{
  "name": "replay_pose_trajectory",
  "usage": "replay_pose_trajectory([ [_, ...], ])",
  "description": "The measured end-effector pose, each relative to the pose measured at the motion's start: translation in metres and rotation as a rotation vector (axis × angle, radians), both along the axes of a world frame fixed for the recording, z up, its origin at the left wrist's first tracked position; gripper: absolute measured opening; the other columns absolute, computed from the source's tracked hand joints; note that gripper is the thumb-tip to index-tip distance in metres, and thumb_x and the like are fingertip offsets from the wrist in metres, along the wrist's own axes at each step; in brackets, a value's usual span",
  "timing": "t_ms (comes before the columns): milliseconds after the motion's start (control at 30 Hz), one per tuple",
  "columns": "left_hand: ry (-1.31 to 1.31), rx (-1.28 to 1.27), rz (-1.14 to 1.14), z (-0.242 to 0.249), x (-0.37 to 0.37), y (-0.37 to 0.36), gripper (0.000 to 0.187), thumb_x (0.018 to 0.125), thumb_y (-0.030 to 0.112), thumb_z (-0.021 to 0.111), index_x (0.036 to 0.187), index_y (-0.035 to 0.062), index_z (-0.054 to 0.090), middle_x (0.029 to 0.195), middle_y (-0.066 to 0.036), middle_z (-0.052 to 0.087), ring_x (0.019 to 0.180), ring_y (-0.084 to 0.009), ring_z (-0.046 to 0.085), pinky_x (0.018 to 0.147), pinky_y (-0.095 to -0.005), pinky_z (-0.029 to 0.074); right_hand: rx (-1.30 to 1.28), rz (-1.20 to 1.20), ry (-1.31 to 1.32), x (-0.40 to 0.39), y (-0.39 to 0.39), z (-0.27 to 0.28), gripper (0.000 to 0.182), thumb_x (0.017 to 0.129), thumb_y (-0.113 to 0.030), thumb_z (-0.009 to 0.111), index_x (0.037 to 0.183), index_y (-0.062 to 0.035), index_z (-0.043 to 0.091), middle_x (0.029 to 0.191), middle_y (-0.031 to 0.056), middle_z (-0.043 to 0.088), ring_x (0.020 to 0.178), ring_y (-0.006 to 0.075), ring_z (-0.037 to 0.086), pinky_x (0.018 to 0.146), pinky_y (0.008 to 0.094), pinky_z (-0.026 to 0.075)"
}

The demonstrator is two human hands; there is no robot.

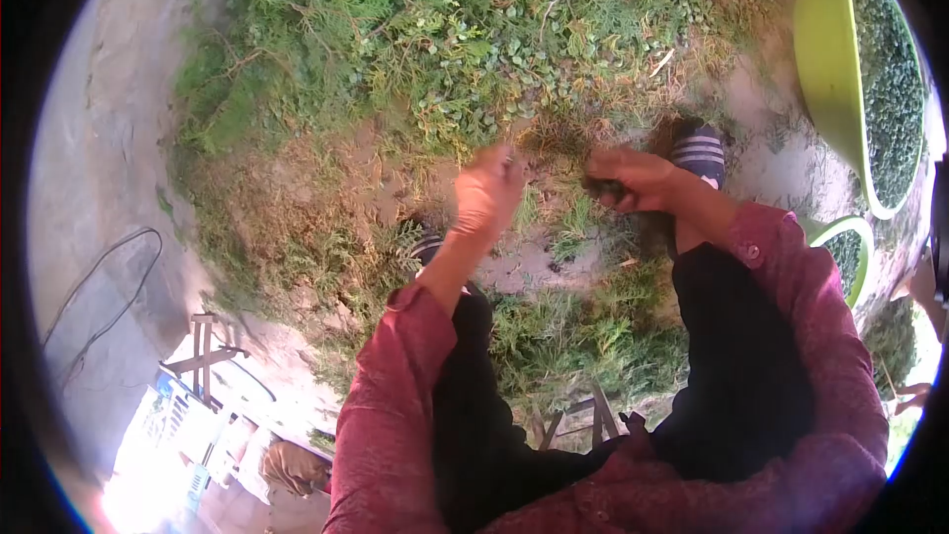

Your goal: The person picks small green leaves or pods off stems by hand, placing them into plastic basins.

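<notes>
Greens pile (pixel 425 49): on the ground ahead, just beyond both hands
Left hand (pixel 486 190): blurred, fingers bunched near pile's edge — cannot tell what it holds
Right hand (pixel 633 178): closed on a dark clump (pixel 599 188)
Large green basin (pixel 828 69): right, well apart — full of small dark-green leaves
Small green bowl (pixel 858 237): below it, same leaves

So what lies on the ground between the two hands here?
In the head view, a short stretch of grass and dry plant litter lies between the left hand and right hand; nothing else shows there.
</notes>
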State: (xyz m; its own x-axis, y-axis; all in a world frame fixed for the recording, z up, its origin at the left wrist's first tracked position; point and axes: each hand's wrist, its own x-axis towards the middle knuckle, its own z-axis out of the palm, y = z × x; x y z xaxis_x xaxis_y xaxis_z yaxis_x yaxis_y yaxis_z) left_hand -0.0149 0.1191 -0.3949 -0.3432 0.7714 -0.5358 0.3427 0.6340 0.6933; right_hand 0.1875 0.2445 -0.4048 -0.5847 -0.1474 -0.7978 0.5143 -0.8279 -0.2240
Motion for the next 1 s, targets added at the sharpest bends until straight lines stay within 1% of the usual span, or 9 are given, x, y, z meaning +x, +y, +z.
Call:
replay_pose_trajectory([
  [33, 0.000, -0.002, 0.000, -0.003, -0.007, -0.003, 0.022, 0.074, 0.020, 0.063, 0.090, 0.0078, 0.053, 0.083, -0.014, 0.056, 0.073, -0.0327, 0.057, 0.063, -0.0406, 0.047, -0.014, 0.046, 0.009, 0.000, 0.001, 0.001, 0.022, 0.088, -0.027, 0.050, 0.089, -0.0057, 0.054, 0.070, 0.0009, 0.052, 0.055, 0.0071, 0.050, 0.036, 0.0172, 0.031],
  [100, 0.436, 0.136, -0.078, -0.012, -0.017, -0.007, 0.022, 0.072, 0.014, 0.064, 0.092, 0.0059, 0.058, 0.079, -0.014, 0.059, 0.071, -0.0285, 0.058, 0.063, -0.0357, 0.046, 0.000, 0.082, 0.000, -0.004, 0.002, 0.007, 0.022, 0.087, -0.028, 0.052, 0.089, -0.0062, 0.054, 0.072, 0.0010, 0.053, 0.056, 0.0075, 0.050, 0.038, 0.0179, 0.033],
  [200, 0.517, 0.117, -0.173, -0.024, -0.018, -0.009, 0.017, 0.071, 0.010, 0.062, 0.086, 0.0057, 0.058, 0.080, -0.014, 0.059, 0.072, -0.0311, 0.058, 0.062, -0.0376, 0.046, 0.011, 0.121, 0.004, -0.009, 0.002, 0.008, 0.023, 0.085, -0.029, 0.055, 0.089, -0.0067, 0.055, 0.074, 0.0009, 0.053, 0.057, 0.0078, 0.048, 0.039, 0.0185, 0.033],
  [433, 0.434, 0.161, -0.143, -0.021, -0.017, -0.011, 0.017, 0.072, 0.015, 0.060, 0.086, 0.0074, 0.054, 0.084, -0.014, 0.057, 0.072, -0.0337, 0.057, 0.062, -0.0419, 0.046, 0.003, 0.067, 0.017, -0.007, 0.004, 0.012, 0.024, 0.088, -0.028, 0.051, 0.093, -0.0058, 0.055, 0.075, 0.0008, 0.054, 0.061, 0.0071, 0.052, 0.040, 0.0171, 0.035],
  [533, 0.205, 0.052, -0.074, 0.009, 0.011, -0.003, 0.020, 0.072, 0.017, 0.062, 0.087, 0.0064, 0.054, 0.083, -0.013, 0.057, 0.073, -0.0303, 0.058, 0.063, -0.0402, 0.046, 0.011, -0.060, -0.073, -0.019, 0.001, 0.026, 0.025, 0.086, -0.030, 0.053, 0.097, -0.0067, 0.054, 0.082, 0.0016, 0.056, 0.066, 0.0095, 0.053, 0.046, 0.0204, 0.040],
  [600, 0.068, 0.264, -0.197, 0.032, 0.035, 0.008, 0.023, 0.072, 0.014, 0.065, 0.091, 0.0040, 0.056, 0.079, -0.011, 0.058, 0.065, -0.0191, 0.058, 0.057, -0.0302, 0.047, -0.018, -0.117, -0.068, -0.025, -0.003, 0.026, 0.025, 0.086, -0.029, 0.053, 0.097, -0.0069, 0.054, 0.083, 0.0016, 0.056, 0.067, 0.0101, 0.054, 0.047, 0.0206, 0.041],
  [733, 0.088, 0.403, -0.208, 0.016, 0.023, 0.027, 0.030, 0.072, 0.016, 0.067, 0.097, 0.0047, 0.056, 0.082, -0.013, 0.057, 0.066, -0.0203, 0.058, 0.058, -0.0302, 0.048, -0.037, -0.078, 0.026, -0.017, -0.002, 0.006, 0.021, 0.087, -0.027, 0.053, 0.097, -0.0082, 0.054, 0.082, 0.0016, 0.056, 0.066, 0.0097, 0.053, 0.046, 0.0201, 0.040],
  [800, 0.442, 0.384, -0.102, 0.003, -0.008, 0.035, 0.034, 0.071, 0.016, 0.068, 0.100, 0.0061, 0.055, 0.084, -0.014, 0.057, 0.069, -0.0246, 0.059, 0.060, -0.0331, 0.048, -0.051, -0.087, 0.057, -0.007, 0.000, -0.001, 0.021, 0.086, -0.027, 0.053, 0.095, -0.0079, 0.054, 0.081, 0.0017, 0.056, 0.064, 0.0092, 0.053, 0.045, 0.0197, 0.039],
  [1000, 0.567, -0.004, -0.247, -0.004, -0.021, 0.035, 0.032, 0.069, 0.015, 0.066, 0.098, 0.0065, 0.056, 0.086, -0.015, 0.058, 0.076, -0.0316, 0.058, 0.067, -0.0384, 0.048, 0.001, -0.020, 0.063, -0.009, 0.004, 0.011, 0.022, 0.085, -0.027, 0.056, 0.090, -0.0063, 0.054, 0.076, 0.0018, 0.056, 0.058, 0.0080, 0.050, 0.042, 0.0185, 0.037],
])
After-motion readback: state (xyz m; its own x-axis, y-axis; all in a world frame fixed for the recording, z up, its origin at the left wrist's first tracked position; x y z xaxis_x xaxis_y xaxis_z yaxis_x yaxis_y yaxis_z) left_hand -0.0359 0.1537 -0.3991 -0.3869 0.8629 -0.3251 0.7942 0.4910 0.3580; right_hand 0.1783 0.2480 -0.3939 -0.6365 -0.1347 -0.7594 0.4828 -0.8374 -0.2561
